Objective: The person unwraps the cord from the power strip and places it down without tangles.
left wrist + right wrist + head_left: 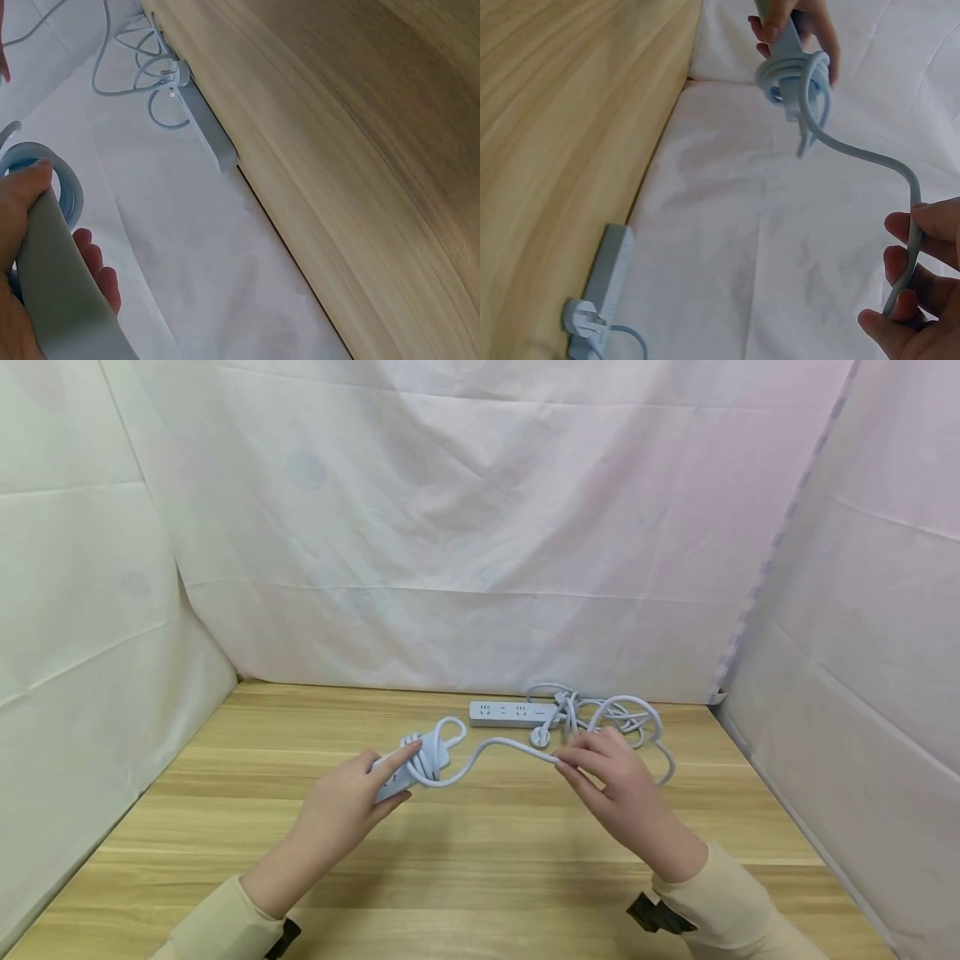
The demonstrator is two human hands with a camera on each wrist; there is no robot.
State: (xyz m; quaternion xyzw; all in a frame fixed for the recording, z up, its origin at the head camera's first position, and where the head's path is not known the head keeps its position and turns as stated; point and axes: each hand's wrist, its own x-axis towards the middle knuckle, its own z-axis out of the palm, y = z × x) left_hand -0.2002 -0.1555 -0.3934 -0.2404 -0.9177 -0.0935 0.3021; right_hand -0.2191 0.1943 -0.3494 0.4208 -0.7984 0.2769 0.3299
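Note:
My left hand [341, 802] grips a white power strip [392, 787] above the table, thumb on top and fingers beneath. Several turns of its cord [426, 763] wrap round the far end, and a small loop stands out beyond them. From the wraps a wavy length of cord [862, 152] runs across to my right hand [618, 793]. There the thumb and fingers pinch it, as the right wrist view shows. In the left wrist view the smooth underside of the strip [64, 277] faces the camera, and its sockets are hidden.
A second white power strip [498, 716] lies at the back of the wooden table [450, 877]. Its plug [540, 737] and a loosely looped cord [637, 702] lie at its right end, behind my right hand. White cloth curtains [450, 527] enclose the back and both sides.

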